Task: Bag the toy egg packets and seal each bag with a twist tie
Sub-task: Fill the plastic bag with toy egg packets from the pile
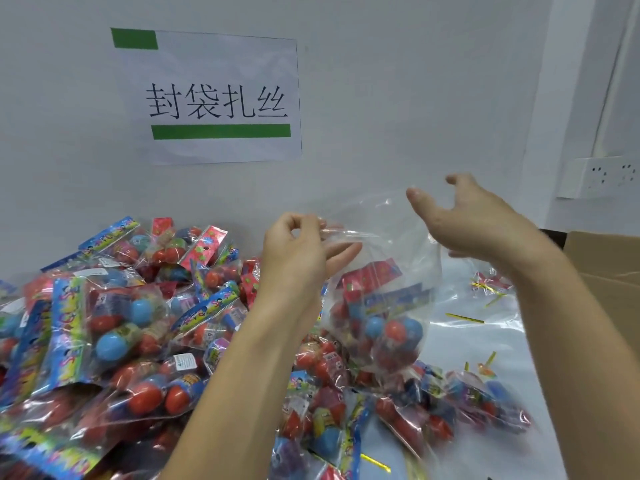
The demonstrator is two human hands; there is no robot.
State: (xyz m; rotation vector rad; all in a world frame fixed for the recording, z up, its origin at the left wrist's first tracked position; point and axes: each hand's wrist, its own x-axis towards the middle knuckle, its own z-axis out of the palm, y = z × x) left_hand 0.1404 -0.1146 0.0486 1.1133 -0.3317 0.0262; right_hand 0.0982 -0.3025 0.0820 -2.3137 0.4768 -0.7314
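Bag [384, 271]: clear plastic, held up above the counter [512, 362]; holds toy egg packets [384, 317] with red and blue eggs, sunk to its bottom.
Left hand [298, 254]: grip pinched on the bag's mouth edge.
Right hand [474, 220]: grip released, fingers spread; whether it touches the bag, cannot tell.
Pile [114, 327]: loose packets heaped left and below.
Ties [464, 318]: yellow, scattered right.
Box [609, 271]: cardboard, far right.

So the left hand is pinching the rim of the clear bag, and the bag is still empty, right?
Not quite. In the head view the left hand does pinch the rim of the clear bag, but the bag is not empty: toy egg packets already sit in its bottom.
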